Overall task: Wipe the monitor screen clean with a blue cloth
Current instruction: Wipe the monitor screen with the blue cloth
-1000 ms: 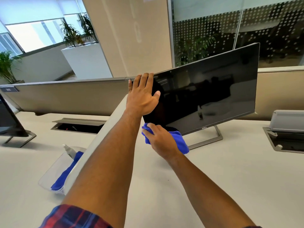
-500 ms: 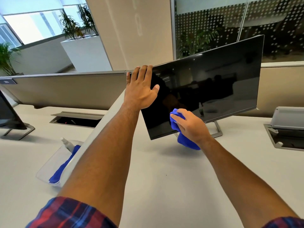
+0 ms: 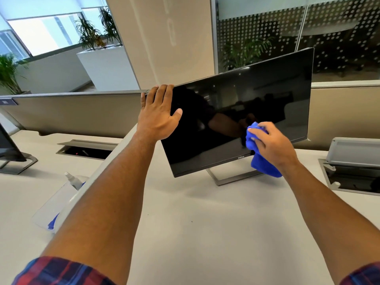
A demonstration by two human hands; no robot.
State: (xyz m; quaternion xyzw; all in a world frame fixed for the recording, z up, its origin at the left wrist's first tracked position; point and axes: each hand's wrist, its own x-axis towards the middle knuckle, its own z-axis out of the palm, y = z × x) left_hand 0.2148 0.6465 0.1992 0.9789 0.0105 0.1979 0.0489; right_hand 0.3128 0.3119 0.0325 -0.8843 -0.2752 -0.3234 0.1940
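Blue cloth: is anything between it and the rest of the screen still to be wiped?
Nothing visible blocks it. The right hand holds the blue cloth against the lower right of the monitor. The left hand steadies the upper left corner, its thumb lying over a small patch of glass there.

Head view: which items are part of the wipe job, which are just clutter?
In use:
monitor, braced at its top left corner by the left hand
blue cloth, gripped by the right hand against the lower screen

Lying about:
spray bottle in a clear tray
second monitor, far left
planters
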